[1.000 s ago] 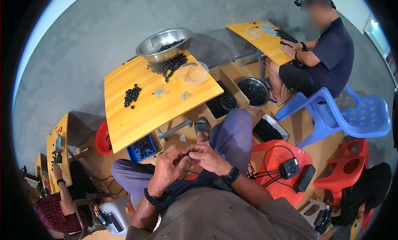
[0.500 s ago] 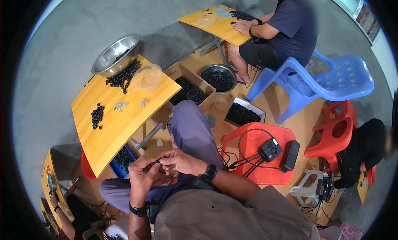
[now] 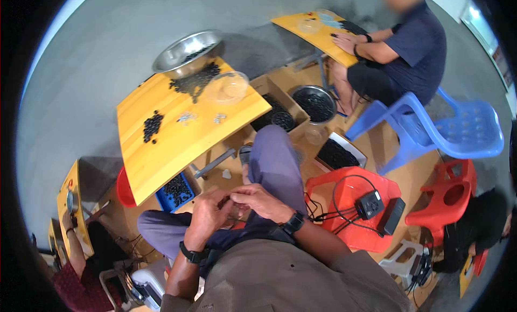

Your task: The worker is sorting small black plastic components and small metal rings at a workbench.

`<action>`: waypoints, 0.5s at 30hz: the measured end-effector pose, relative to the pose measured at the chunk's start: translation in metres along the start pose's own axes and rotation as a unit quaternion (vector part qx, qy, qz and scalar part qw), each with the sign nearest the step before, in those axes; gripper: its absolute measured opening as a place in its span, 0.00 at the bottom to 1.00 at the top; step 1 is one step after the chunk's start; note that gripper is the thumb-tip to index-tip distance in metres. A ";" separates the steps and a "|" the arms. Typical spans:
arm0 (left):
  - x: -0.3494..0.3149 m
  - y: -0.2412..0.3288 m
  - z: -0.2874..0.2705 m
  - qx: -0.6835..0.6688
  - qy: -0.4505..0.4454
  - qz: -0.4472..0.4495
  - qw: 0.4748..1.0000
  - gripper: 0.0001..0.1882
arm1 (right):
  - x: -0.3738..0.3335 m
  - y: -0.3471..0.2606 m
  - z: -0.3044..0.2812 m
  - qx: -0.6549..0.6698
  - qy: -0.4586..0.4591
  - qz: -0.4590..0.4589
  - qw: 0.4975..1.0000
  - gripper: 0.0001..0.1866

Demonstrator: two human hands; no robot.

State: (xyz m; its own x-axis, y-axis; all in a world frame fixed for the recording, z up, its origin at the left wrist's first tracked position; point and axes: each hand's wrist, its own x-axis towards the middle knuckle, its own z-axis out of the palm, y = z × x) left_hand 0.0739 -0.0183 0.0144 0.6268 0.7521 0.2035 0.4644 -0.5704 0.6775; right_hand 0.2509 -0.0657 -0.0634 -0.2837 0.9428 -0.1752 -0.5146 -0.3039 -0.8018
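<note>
Over my lap, my left hand and my right hand meet with fingers closed in a pinch. Whatever lies between the fingertips is hidden and blurred. Ahead to the left stands a yellow wooden table. On it lie a small group of round black parts, a little heap of silvery pieces and another small silvery heap. A larger pile of black parts spreads at the far side, beside a steel bowl and a clear plastic tub.
Below the table sit a blue tray of black parts and a red basin. Ahead are a cardboard box and steel basin. A red stool at my right carries cabled devices. Co-workers sit around, one near a blue chair.
The whole view has shifted, so the table and room sit farther right. My hands stay together over my lap; the small black part seen between my fingers before is now out of sight.
</note>
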 end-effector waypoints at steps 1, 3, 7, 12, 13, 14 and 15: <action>-0.002 -0.004 0.000 -0.009 0.002 -0.003 1.000 0.09 | 0.000 0.000 0.001 -0.003 -0.015 0.005 1.000 0.15; -0.004 -0.007 -0.001 -0.016 0.010 -0.009 1.000 0.08 | 0.000 -0.002 0.004 0.007 0.010 0.030 0.999 0.14; -0.008 -0.006 -0.003 -0.100 -0.009 -0.078 0.992 0.08 | 0.005 0.005 0.000 0.028 -0.010 0.043 0.999 0.11; -0.006 -0.003 -0.015 -0.233 -0.056 -0.173 0.955 0.14 | 0.004 0.000 -0.001 0.051 -0.012 0.039 0.998 0.11; -0.006 -0.005 -0.018 -0.161 -0.057 -0.155 0.973 0.18 | 0.003 -0.001 -0.001 0.065 -0.013 0.029 0.997 0.11; -0.007 -0.012 -0.014 -0.158 -0.049 -0.159 0.973 0.18 | 0.006 -0.002 0.001 0.077 -0.017 0.018 0.997 0.11; -0.005 -0.021 -0.005 -0.142 -0.007 -0.112 0.983 0.20 | 0.008 -0.001 0.001 0.083 -0.040 0.020 0.996 0.11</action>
State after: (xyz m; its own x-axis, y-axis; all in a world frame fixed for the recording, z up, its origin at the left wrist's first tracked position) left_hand 0.0580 -0.0083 0.0023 0.5380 0.8428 0.0176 0.3998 -0.2734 0.8749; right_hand 0.2480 -0.0583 -0.0636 -0.3667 0.9175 -0.1539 -0.6266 -0.3659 -0.6881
